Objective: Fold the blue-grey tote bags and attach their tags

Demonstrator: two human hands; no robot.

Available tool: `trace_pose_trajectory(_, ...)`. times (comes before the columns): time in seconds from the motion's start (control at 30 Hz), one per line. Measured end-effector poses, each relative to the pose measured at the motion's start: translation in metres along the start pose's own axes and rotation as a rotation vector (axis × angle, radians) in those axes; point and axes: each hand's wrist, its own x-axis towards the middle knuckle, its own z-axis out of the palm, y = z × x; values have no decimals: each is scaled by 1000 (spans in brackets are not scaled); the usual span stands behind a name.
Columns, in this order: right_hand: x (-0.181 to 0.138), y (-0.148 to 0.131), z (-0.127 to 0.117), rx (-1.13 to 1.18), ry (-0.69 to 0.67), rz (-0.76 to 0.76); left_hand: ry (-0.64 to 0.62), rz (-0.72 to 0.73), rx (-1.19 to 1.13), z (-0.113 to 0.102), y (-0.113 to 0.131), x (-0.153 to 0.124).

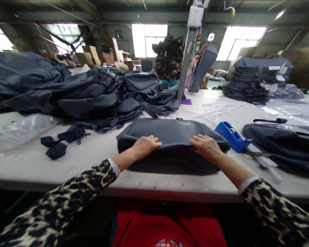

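A dark grey-blue bag [170, 132] lies flat on the white table [98, 161] right in front of me. My left hand [144, 146] rests on its near left edge with the fingers curled over the fabric. My right hand [206, 147] lies on the near right edge, fingers bent and gripping the same edge. Both hands press the bag down at its front rim.
A big heap of the same bags [87, 92] fills the left back of the table, and a neat stack [257, 82] stands at the back right. A blue tape dispenser [230, 135], another bag in plastic [285, 144], loose straps [64, 139] and a metal post [186, 58] surround me. A person sits far behind.
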Motion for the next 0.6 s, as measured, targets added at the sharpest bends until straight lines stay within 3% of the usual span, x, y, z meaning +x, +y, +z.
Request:
trace_pose_trajectory(0.23,-19,30,6,-11,-44,68,32,28,47,16,4,-2)
trace_pose_trajectory(0.43,-9,24,31,-39,-24,74,-33,-67,13,-3,0,12)
trace_pose_trajectory(0.6,-13,30,29,-8,4,44,-130,-74,-64,-17,-3,32)
